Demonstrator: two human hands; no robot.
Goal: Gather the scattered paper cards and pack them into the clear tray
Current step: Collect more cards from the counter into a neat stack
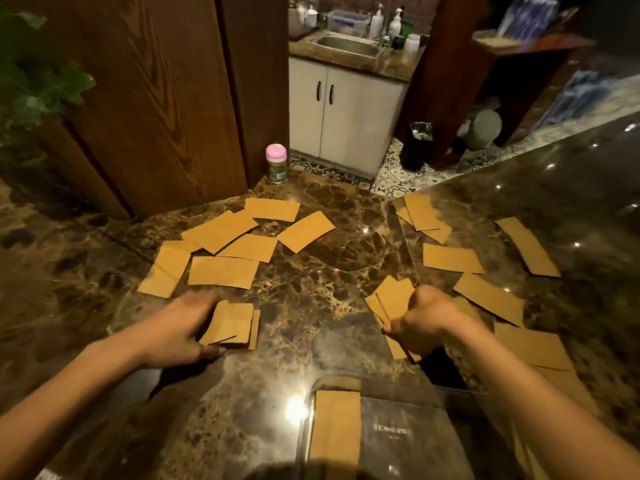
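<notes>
- Head view: my left hand (180, 327), at 9 o'clock, grips a small stack of cards (232, 323), fingers and thumb closed on its edges, low over the marbled surface (311, 271).
- My right hand (426, 320), at 3 o'clock, is curled tight round a fanned bunch of cards (394, 299).
- The clear tray (415, 438) sits at 6 o'clock, nearest me, a tan card (337, 427) flat in its left part.
- Other loose cards (225, 261) lie scattered at 11 o'clock and from 1 to 4 o'clock, several overlapping.
- A pink-lidded jar (276, 164) stands at 12 o'clock.
</notes>
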